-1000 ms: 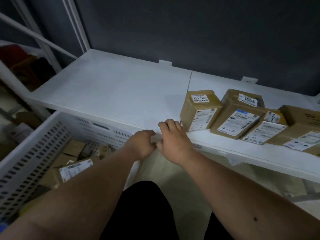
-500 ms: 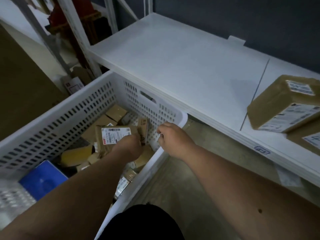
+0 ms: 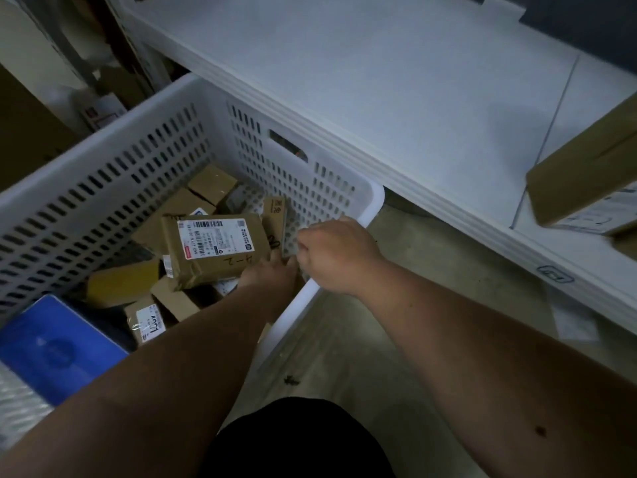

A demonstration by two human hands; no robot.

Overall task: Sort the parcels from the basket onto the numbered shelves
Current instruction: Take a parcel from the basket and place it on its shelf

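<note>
The left hand [image 3: 267, 270] is reaching into the white basket [image 3: 113, 160] and gripping a brown parcel [image 3: 213, 250] with a white label, lifted above the other boxes there. The right hand [image 3: 336, 255] is curling over the basket's near rim, seemingly clasping it, though its fingertips are hidden. Another parcel [image 3: 586, 188] is sitting on the white shelf [image 3: 396, 81].

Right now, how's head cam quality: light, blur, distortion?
Head view: dim, bluish light; shelf edge bows from wide-angle distortion; parcel label barcode visible, its small print smeared; box at the right edge motion-blurred; left hand in shadow, right hand sharper.
</note>
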